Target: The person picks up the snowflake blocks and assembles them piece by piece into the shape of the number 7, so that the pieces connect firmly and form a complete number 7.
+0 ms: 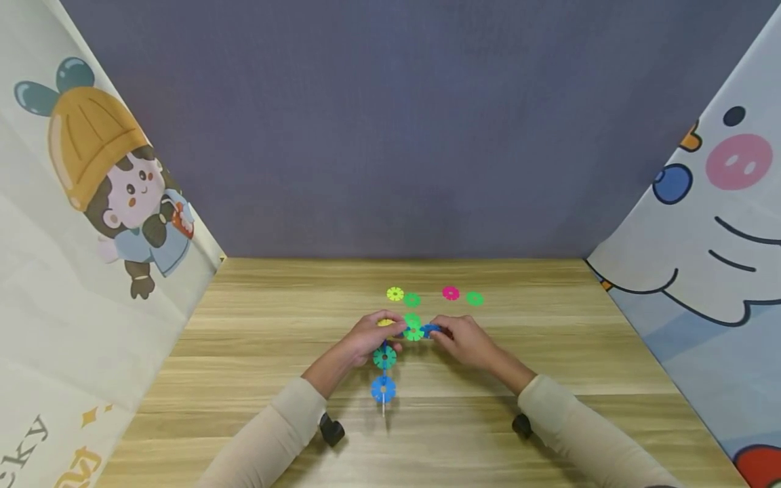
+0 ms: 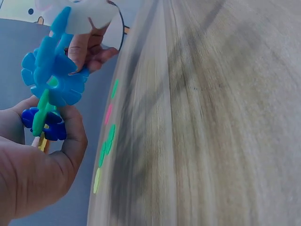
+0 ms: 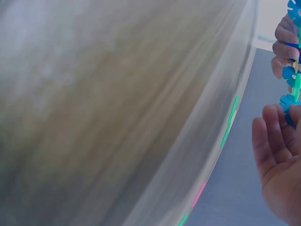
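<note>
Slotted plastic flower discs are joined into an angled chain held above the table between both hands. My left hand [image 1: 370, 337] grips the chain around its corner, near a yellow disc [image 1: 385, 323] and a dark blue disc [image 2: 56, 129]. From there a teal disc [image 1: 384, 357], a light blue disc [image 1: 383, 389] and a white disc [image 2: 89, 14] extend toward me. To the right, a bright green disc [image 1: 413, 331] links to a blue disc [image 1: 430, 330]. My right hand [image 1: 468, 341] pinches that blue disc between thumb and finger.
Loose discs lie flat behind the hands on the wooden table [image 1: 274, 339]: yellow [image 1: 395, 294], green [image 1: 411, 299], pink [image 1: 451, 293] and another green one [image 1: 474, 299]. A grey panel [image 1: 390, 135] stands along the back, with cartoon-printed panels at both sides.
</note>
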{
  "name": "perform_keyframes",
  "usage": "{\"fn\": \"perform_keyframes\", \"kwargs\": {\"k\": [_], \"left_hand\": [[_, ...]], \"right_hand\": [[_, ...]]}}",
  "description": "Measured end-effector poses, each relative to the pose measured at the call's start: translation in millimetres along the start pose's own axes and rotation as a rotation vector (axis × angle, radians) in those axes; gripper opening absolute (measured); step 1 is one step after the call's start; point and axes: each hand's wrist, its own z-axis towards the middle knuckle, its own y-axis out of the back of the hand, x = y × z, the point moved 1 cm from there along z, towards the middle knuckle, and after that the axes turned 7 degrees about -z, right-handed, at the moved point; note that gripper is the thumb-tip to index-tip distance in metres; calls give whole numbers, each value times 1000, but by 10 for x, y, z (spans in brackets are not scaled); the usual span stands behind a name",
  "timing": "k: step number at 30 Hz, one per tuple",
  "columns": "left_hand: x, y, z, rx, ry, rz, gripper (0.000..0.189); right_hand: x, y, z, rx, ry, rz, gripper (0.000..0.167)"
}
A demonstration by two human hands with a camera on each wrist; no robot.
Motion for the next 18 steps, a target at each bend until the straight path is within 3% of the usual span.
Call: {"fn": "perform_keyframes", "kwargs": {"k": [18], "left_hand": [[27, -8, 3, -6, -51, 94, 30]], "right_hand": [[28, -10, 0, 28, -14, 5, 9]]}}
